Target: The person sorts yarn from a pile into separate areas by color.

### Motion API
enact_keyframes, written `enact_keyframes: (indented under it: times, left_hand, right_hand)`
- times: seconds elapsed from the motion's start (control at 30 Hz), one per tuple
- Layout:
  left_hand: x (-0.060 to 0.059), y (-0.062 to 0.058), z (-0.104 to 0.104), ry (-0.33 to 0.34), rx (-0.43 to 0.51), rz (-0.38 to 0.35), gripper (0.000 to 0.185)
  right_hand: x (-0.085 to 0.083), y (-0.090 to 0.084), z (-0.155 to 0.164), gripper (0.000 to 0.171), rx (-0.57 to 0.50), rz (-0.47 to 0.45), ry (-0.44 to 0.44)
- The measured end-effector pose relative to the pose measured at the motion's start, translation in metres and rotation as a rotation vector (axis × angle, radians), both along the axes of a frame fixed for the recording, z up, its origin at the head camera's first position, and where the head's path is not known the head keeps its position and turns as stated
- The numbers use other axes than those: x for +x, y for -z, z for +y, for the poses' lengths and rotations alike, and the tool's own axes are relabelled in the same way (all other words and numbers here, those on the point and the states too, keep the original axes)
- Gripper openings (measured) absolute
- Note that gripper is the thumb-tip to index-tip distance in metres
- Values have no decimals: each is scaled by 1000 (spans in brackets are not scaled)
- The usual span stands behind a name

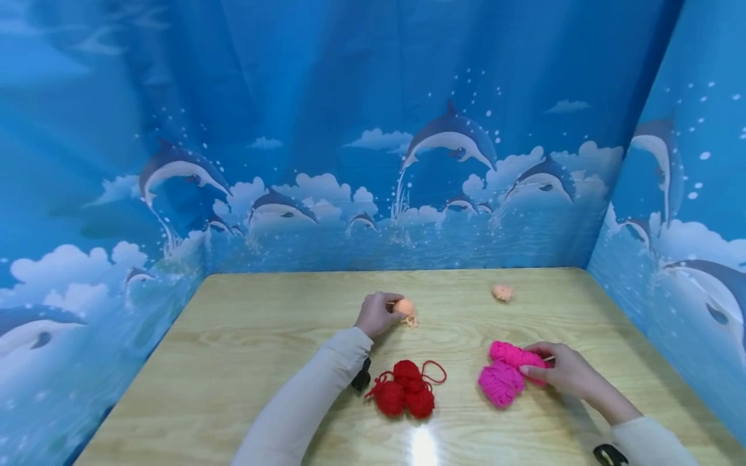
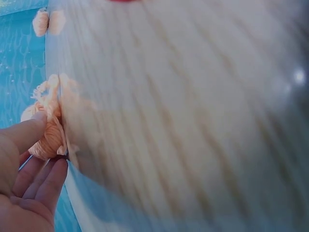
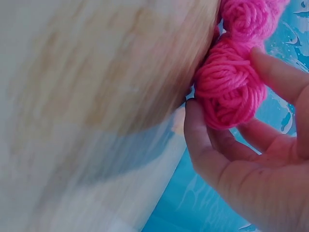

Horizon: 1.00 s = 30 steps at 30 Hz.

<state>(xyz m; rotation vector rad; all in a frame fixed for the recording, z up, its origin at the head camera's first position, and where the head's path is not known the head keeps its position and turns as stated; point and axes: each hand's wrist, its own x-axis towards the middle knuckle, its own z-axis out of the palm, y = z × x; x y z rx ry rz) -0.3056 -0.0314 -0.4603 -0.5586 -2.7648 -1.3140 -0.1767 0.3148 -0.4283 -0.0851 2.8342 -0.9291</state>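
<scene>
- Table (image 1: 233, 362): wooden; all the yarn sits on it.
- Red yarn (image 1: 405, 388): a cluster of balls at centre, between your arms, untouched.
- Pink yarn (image 1: 507, 375): right of the red; your right hand (image 1: 562, 372) grips its upper ball, fingers curled round it.
- Peach ball (image 1: 403, 307): mid-table, pinched by your left hand (image 1: 375, 315).
- Second peach ball (image 1: 502, 292): farther right, lying alone.

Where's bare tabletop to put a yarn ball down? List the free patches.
Free: the left side of the table, left of the left hand; the back strip by the backdrop; the right edge. Crowded: the middle front, with red yarn, pink yarn and right hand.
</scene>
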Motion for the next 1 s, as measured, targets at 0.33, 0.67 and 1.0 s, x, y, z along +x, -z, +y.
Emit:
enact_keyframes:
  times: [0.33, 0.67, 1.0]
  left_hand:
    - [1, -4, 1, -3, -23, -4, 39]
    - [3, -5, 1, 5, -33, 8, 38]
    - [-1, 0, 2, -3, -42, 2, 37]
  right_hand:
    - [-2, -14, 0, 59, -38, 7, -22]
    - [-24, -36, -1, 58, -28, 78, -43]
    - [-61, -55, -3, 70, -85, 63, -53]
